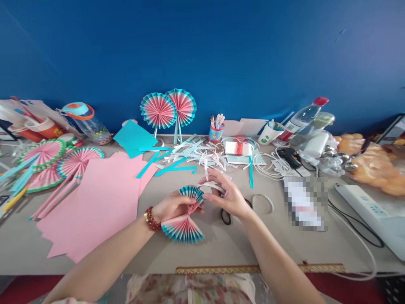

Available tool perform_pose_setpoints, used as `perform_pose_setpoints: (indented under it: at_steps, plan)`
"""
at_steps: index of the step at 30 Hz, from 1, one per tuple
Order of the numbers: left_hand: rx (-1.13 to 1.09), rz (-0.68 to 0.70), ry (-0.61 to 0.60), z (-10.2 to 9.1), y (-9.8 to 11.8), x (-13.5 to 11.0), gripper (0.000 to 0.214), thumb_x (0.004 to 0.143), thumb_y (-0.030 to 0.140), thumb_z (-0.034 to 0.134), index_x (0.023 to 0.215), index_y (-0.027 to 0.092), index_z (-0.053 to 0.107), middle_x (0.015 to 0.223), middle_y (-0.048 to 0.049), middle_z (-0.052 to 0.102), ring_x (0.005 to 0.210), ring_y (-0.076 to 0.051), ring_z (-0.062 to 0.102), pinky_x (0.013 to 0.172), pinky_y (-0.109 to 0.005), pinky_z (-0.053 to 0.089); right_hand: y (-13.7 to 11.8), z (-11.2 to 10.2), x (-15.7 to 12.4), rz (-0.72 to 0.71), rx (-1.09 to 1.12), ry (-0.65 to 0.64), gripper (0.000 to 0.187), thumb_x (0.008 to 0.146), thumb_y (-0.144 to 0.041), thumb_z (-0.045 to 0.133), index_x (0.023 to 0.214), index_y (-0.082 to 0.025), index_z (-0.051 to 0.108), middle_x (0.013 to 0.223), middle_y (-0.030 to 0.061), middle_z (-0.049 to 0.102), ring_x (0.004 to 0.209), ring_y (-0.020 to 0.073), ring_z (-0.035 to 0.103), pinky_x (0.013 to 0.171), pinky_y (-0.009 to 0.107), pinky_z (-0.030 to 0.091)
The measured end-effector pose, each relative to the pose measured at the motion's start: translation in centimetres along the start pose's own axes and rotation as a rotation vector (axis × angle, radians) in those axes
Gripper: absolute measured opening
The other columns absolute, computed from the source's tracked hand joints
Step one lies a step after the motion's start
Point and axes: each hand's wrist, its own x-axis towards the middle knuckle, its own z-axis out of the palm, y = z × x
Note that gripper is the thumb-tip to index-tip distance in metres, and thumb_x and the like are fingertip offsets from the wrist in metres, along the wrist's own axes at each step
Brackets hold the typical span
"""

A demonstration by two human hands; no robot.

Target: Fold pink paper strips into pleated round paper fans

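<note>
A pleated paper fan point(183, 230), pink in the middle with blue edges, is pinched in at its centre so both ends flare out. My left hand point(171, 207) is closed around its upper half. Beside the fan's upper right edge, my right hand point(232, 198) pinches a thin white strip point(206, 169) that curls up past the fingers. Partly hidden behind the right wrist lies a black-handled tool point(225, 217), perhaps scissors. A loose white strip loop point(268, 200) rests to the right of that wrist.
Pink paper sheets point(104, 202) cover the left side, next to finished fans point(80, 162). Two round fans point(158, 110) lean on the wall. Paper scraps point(199, 152) are heaped behind my hands. On the right are a bottle point(300, 120), cables and a power strip point(367, 202).
</note>
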Motion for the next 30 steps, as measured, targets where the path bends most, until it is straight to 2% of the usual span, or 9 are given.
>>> perform_pose_setpoints:
  at_steps: [2, 4, 8, 14, 18, 22, 25, 28, 30]
  plan:
    - [-0.011, 0.002, 0.036, -0.3, -0.1, 0.2, 0.018, 0.078, 0.013, 0.068, 0.096, 0.014, 0.07, 0.094, -0.0075, 0.071, 0.086, -0.019, 0.065, 0.087, -0.038, 0.049, -0.1, 0.0, 0.0, 0.01, 0.015, -0.009, 0.06, 0.081, -0.039, 0.069, 0.132, -0.023, 0.042, 0.109, 0.0083, 0.064, 0.065, 0.0094, 0.055, 0.051, 0.02, 0.04]
    - [-0.014, -0.011, 0.054, -0.5, -0.1, 0.4, 0.021, 0.079, 0.015, 0.07, 0.099, 0.015, 0.071, 0.097, -0.0075, 0.072, 0.086, -0.019, 0.065, 0.085, -0.036, 0.05, -0.1, 0.0, 0.0, 0.005, 0.035, -0.004, 0.06, 0.081, -0.038, 0.069, 0.132, -0.022, 0.042, 0.106, 0.0084, 0.066, 0.071, 0.0113, 0.059, 0.053, 0.02, 0.042]
    - [-0.013, -0.008, 0.076, -0.9, 0.2, 0.5, 0.017, 0.08, 0.021, 0.071, 0.096, 0.017, 0.072, 0.096, -0.0066, 0.072, 0.081, -0.019, 0.065, 0.073, -0.034, 0.055, 0.1, 0.0, 0.0, -0.013, 0.045, 0.035, 0.059, 0.083, -0.038, 0.067, 0.133, -0.022, 0.041, 0.107, 0.0087, 0.066, 0.076, 0.0129, 0.06, 0.054, 0.02, 0.043]
    - [0.068, -0.012, 0.045, -1.3, 0.2, 0.5, 0.023, 0.083, 0.03, 0.069, 0.102, 0.017, 0.071, 0.093, -0.0075, 0.072, 0.076, -0.02, 0.065, 0.066, -0.037, 0.058, 0.0, -0.1, 0.0, -0.02, 0.055, 0.051, 0.055, 0.085, -0.036, 0.064, 0.133, -0.022, 0.041, 0.108, 0.0085, 0.065, 0.073, 0.0118, 0.058, 0.055, 0.021, 0.045]
    - [0.179, 0.013, 0.073, -1.9, 0.2, 0.4, 0.029, 0.084, 0.035, 0.068, 0.106, 0.017, 0.068, 0.1, -0.0077, 0.073, 0.087, -0.024, 0.068, 0.076, -0.042, 0.057, 0.1, -0.4, -0.1, -0.034, 0.043, 0.033, 0.055, 0.085, -0.032, 0.065, 0.134, -0.023, 0.041, 0.107, 0.0072, 0.064, 0.063, 0.0078, 0.053, 0.053, 0.02, 0.043]
    - [0.282, 0.055, 0.05, -1.8, 0.6, 0.2, 0.035, 0.086, 0.044, 0.063, 0.108, 0.016, 0.065, 0.1, -0.0078, 0.073, 0.092, -0.026, 0.069, 0.086, -0.044, 0.054, 0.3, -0.4, 0.0, 0.009, 0.055, 0.038, 0.056, 0.082, -0.032, 0.07, 0.131, -0.022, 0.044, 0.103, 0.0065, 0.065, 0.066, 0.0093, 0.055, 0.054, 0.021, 0.045]
    - [0.365, 0.079, 0.013, -1.4, 0.8, 0.2, 0.036, 0.084, 0.04, 0.066, 0.111, 0.018, 0.06, 0.095, -0.0065, 0.073, 0.087, -0.025, 0.07, 0.083, -0.045, 0.054, 0.4, -0.2, 0.1, 0.038, 0.1, 0.066, 0.056, 0.08, -0.032, 0.071, 0.129, -0.021, 0.045, 0.098, 0.0062, 0.065, 0.073, 0.0124, 0.06, 0.057, 0.022, 0.048]
    - [0.434, 0.116, 0.024, -1.2, 1.1, 0.2, 0.037, 0.076, 0.03, 0.077, 0.105, 0.017, 0.059, 0.088, -0.0037, 0.072, 0.078, -0.021, 0.069, 0.077, -0.038, 0.055, 0.3, 0.0, 0.1, 0.049, 0.118, 0.075, 0.056, 0.08, -0.03, 0.07, 0.129, -0.021, 0.046, 0.097, 0.0064, 0.065, 0.082, 0.0156, 0.063, 0.064, 0.025, 0.051]
    - [0.484, 0.136, 0.049, -1.3, 1.2, 0.3, 0.035, 0.073, 0.028, 0.079, 0.1, 0.014, 0.062, 0.086, -0.004, 0.072, 0.075, -0.019, 0.067, 0.074, -0.034, 0.055, 0.3, -0.1, 0.1, 0.052, 0.111, 0.088, 0.057, 0.08, -0.03, 0.07, 0.13, -0.021, 0.046, 0.097, 0.0062, 0.065, 0.081, 0.0154, 0.063, 0.065, 0.025, 0.051]
